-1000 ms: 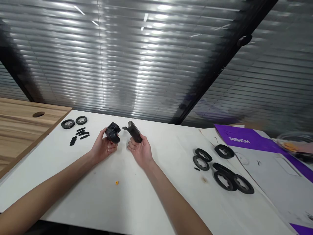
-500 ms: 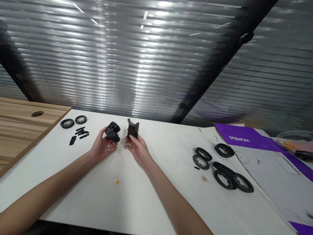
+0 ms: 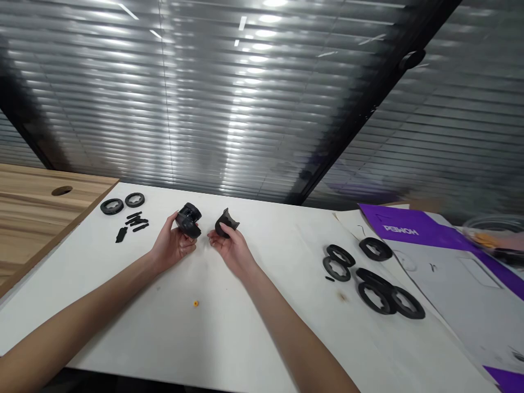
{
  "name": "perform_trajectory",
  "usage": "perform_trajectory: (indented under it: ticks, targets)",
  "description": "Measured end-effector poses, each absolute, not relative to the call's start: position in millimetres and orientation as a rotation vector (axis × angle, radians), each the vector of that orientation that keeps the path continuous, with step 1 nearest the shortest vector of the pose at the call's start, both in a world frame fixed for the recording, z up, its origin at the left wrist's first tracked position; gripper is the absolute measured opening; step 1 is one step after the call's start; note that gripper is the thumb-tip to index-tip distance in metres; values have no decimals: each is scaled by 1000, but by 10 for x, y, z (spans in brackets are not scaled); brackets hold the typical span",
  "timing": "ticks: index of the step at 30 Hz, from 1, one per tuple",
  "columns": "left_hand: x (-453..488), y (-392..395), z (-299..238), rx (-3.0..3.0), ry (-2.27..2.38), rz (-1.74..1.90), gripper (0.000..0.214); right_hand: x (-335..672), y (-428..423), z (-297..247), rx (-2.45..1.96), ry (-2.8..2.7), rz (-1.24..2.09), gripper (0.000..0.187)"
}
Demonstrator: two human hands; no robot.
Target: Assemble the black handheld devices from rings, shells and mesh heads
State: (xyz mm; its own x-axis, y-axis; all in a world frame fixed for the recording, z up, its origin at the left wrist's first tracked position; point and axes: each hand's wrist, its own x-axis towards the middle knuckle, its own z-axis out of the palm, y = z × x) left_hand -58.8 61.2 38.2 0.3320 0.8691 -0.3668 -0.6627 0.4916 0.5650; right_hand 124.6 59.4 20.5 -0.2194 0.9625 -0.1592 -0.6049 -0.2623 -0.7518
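Above the white table, my left hand (image 3: pixel 174 244) grips a black rounded assembly (image 3: pixel 189 219), a spool-like part with round flanges; its exact kind does not show. A short gap to the right, my right hand (image 3: pixel 233 248) pinches a dark curved piece (image 3: pixel 226 222) with a concave, notched upper edge, thumb across its face. The two parts are apart. Part of each is hidden behind the fingers. On the tabletop nearer me lies a small orange bead-like piece (image 3: pixel 196 303).
Two black rings (image 3: pixel 112 206) and several small black strips (image 3: pixel 137 221) lie at the left. Several more black rings (image 3: pixel 336 268) rest at the right, beside a purple-and-white sheet (image 3: pixel 434 273). The white table (image 3: pixel 245 338) meets a wooden surface (image 3: pixel 49 202) on the left; blinds stand behind.
My right hand has turned the dark curved piece, so it now leans right and shows a different side. My left hand and its black assembly are nearly unmoved.
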Motion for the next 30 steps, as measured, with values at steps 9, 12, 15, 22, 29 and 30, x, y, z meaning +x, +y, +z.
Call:
perform_trajectory:
  ticks: [9,12,15,22,29,30]
  targets:
    - [-589,612,383,347,694,1025,64,1281,626,211,-775,-432,1746,31]
    - [-590,616,380,356,693,1024,65,1271,635,199,-763,-444,1729,33]
    - [-585,615,387,355,700,1023,65,1252,630,191,-743,-504,1712,35]
    - [-586,613,391,342,698,1025,63,1243,596,193,-735,-583,1677,33]
    - [-590,615,381,327,691,1022,62,1245,583,206,-735,-625,1669,29]
    - [-590,614,380,327,692,1022,62,1245,582,210,-734,-635,1672,28]
